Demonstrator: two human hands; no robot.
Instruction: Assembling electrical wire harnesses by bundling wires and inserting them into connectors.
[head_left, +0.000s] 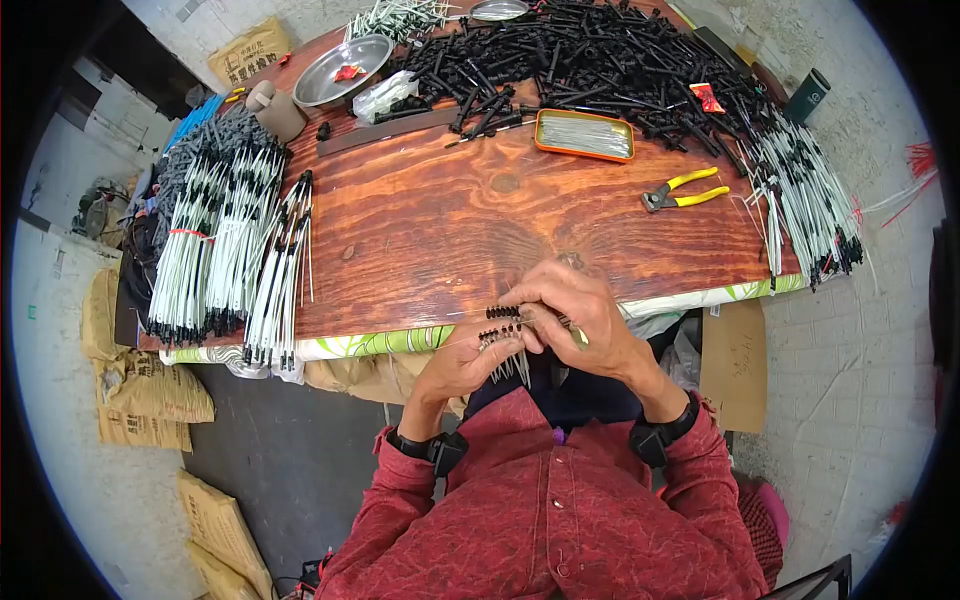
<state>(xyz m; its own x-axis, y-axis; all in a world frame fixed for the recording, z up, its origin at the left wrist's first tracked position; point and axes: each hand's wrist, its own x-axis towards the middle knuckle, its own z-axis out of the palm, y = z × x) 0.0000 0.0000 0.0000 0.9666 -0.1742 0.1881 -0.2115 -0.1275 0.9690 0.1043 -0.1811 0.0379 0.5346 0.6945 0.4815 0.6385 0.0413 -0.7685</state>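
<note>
Both my hands are together just off the table's front edge, above my lap. My left hand [468, 362] is closed around a small bundle of thin pale rods with black ends [503, 312]; the rods' other ends stick out below the fingers. Close against it, my right hand [578, 312] is bent with thumb and fingers pinched at the black ends. A fine strand seems to run between the hands, too thin to name. What exactly the right fingertips grip is partly hidden.
A wooden table [420, 230] carries a heap of black plastic parts [600, 60], an orange-rimmed tray [585, 153] of thin metal pins, yellow-handled pliers [686, 190], and a metal bowl [322, 85]. Bundles of white rods lie left [228, 240] and right [812, 205]. Sacks [155, 385] stand at left.
</note>
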